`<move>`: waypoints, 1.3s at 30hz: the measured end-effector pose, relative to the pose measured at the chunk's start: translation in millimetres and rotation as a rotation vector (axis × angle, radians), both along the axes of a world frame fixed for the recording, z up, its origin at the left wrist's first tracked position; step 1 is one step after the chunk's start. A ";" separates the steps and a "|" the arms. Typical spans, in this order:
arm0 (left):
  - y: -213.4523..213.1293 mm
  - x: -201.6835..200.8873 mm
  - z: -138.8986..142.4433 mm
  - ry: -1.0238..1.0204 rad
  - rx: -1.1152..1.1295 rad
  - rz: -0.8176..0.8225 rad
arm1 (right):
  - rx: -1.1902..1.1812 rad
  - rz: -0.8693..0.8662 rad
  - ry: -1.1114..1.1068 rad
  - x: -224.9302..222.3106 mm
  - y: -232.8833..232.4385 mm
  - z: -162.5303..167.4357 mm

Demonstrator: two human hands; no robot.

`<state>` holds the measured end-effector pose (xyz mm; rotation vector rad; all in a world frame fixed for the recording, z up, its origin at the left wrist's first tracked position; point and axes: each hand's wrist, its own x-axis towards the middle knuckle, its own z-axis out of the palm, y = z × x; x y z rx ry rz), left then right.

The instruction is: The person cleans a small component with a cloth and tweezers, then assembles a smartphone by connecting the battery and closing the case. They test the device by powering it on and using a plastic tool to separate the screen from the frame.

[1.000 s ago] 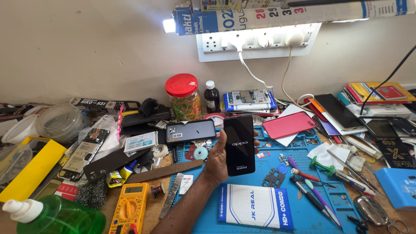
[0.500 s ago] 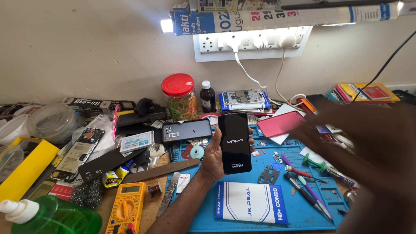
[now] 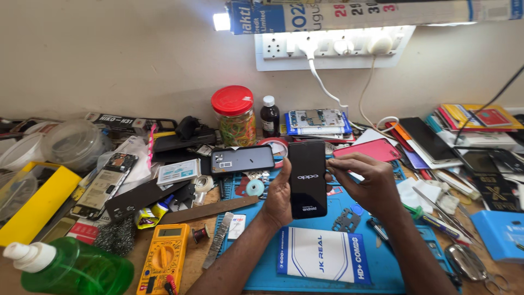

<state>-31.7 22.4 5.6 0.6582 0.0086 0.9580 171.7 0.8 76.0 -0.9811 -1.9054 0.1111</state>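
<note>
Black phone (image 3: 307, 180) upright in left hand (image 3: 279, 198), right hand (image 3: 367, 183) pinching its edge.

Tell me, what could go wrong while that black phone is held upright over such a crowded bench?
1. The slim black smartphone is gripped only at its edges by the left hand and the right hand's fingers; a slip might drop it onto the loose metal plate on the blue work mat.
2. The small dark glass bottle and the red-lidded jar stand just behind; a careless reach could topple them.
</note>
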 end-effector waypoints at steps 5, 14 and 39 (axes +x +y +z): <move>2.2 4.3 -5.3 -0.032 -0.001 -0.057 | -0.025 -0.017 -0.031 7.0 0.6 -4.6; 5.5 12.3 -7.1 -0.101 -0.022 -0.059 | -0.046 -0.068 -0.079 11.0 0.1 -0.4; 3.5 15.3 -3.4 0.083 0.101 0.075 | -0.067 -0.108 -0.134 19.1 1.7 -3.9</move>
